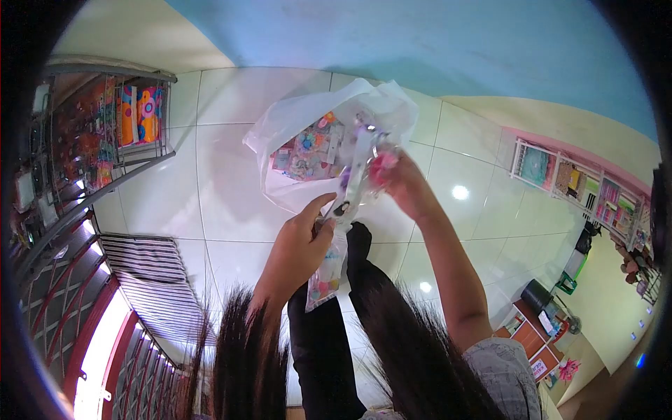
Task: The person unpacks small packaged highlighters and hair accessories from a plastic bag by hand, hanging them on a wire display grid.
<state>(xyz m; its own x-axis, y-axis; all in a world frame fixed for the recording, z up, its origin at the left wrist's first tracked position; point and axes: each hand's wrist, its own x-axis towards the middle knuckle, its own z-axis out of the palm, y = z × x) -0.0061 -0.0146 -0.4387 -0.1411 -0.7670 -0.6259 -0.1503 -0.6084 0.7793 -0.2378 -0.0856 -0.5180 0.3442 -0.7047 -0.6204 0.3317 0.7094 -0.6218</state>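
Pinched between the thumb and fingers of my left hand (302, 236) is a long, clear plastic strip of small packets (327, 269). Its lower end, with colourful bits inside, hangs over my dark trousers, while the upper part reaches over a white plastic bag (267, 143). My right hand (407, 185) is closed on a pink-red item in clear wrapping (381, 168), beside the strip and slightly blurred. Inside the open bag on the floor lie many small colourful packaged items (313, 148).
White floor tiles (231, 168) surround the bag, below a blue wall (420, 42). A rack of packaged goods (140, 115) stands at left, near a striped mat (143, 280). White wire baskets (574, 180) line the right wall. A wooden desk (532, 329) is lower right.
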